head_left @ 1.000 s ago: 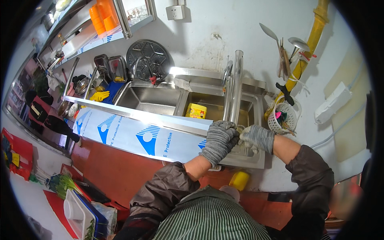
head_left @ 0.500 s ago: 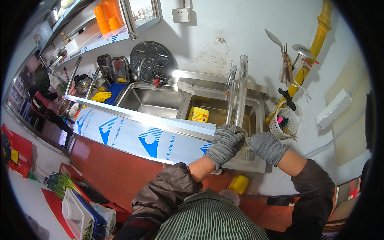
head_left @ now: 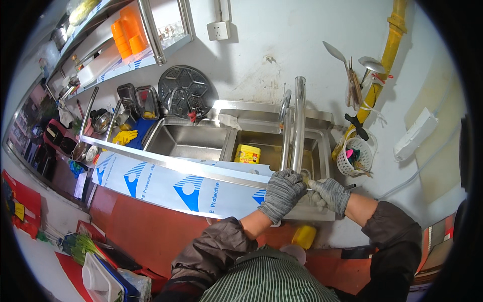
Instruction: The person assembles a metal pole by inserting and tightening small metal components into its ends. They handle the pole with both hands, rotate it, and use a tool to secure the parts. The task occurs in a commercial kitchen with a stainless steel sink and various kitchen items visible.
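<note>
A steel shelf (head_left: 156,187), covered in white film with blue print, rests tilted along the front of the double sink. Two shiny steel tubes (head_left: 299,126) rise from its right end. My left hand (head_left: 283,194), in a grey knit glove, is closed around that end, at the foot of the tubes. Close beside it, my gloved right hand (head_left: 329,195) is closed on a thin rod (head_left: 350,186), whose dark end sticks out to the right. The rod's other end is hidden between my hands, so its kind cannot be made out.
A yellow tub (head_left: 247,154) sits in the right basin (head_left: 271,141), beside the left basin (head_left: 188,141). A white basket (head_left: 354,158) hangs by the yellow pipe (head_left: 387,60). Yellow gloves (head_left: 125,137) and metal bowls lie left. Below stands a yellow container (head_left: 304,235) on the red floor.
My right hand has closed in beside the left, and the thin rod now shows past it. The whole view has shifted slightly. My left hand keeps its hold.
</note>
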Available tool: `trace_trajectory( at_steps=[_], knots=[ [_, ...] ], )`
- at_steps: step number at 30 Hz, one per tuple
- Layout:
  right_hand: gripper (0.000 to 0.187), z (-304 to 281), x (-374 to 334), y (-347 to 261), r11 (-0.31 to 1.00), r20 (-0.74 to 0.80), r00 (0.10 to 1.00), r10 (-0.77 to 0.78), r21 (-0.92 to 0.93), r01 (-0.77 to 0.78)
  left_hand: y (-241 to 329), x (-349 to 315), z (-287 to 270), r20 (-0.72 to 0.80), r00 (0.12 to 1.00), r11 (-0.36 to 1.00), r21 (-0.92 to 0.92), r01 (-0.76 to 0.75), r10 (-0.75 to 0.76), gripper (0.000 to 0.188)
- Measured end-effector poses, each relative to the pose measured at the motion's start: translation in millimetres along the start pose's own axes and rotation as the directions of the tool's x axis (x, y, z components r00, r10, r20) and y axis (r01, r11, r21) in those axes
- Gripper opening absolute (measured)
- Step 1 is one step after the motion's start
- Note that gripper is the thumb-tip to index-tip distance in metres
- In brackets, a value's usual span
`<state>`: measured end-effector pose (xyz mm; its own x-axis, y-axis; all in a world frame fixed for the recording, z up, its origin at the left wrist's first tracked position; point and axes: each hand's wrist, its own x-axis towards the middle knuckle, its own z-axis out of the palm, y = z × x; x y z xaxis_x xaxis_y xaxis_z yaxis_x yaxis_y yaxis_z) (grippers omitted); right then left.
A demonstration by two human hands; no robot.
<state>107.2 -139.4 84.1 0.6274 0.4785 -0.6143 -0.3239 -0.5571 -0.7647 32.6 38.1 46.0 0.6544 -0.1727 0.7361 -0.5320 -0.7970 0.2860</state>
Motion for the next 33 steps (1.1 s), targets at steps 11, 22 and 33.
trace_trajectory(
  at_steps=[11, 22, 33],
  knots=[
    [0.025, -6.4, -7.8, -23.7, -0.121, 0.356, 0.790, -0.499, -0.931, 0.343, -3.7, 5.4, 2.6, 0.112, 0.994, 1.000, 0.020, 0.016, -0.018, 0.017],
    [0.027, 1.9, -1.3, 2.8, 0.503, 0.030, 0.784, -0.620, -0.751, 0.427, -9.2, 9.4, 3.1, 0.128, 0.992, 0.998, -0.066, 0.022, -0.014, 0.022],
    [0.033, -9.7, -13.0, -10.9, 0.807, 0.050, 0.943, -0.328, -0.505, 0.307, -10.1, 12.8, 10.4, 0.130, 0.992, 1.000, 0.019, 0.001, -0.003, 0.021]
  ],
)
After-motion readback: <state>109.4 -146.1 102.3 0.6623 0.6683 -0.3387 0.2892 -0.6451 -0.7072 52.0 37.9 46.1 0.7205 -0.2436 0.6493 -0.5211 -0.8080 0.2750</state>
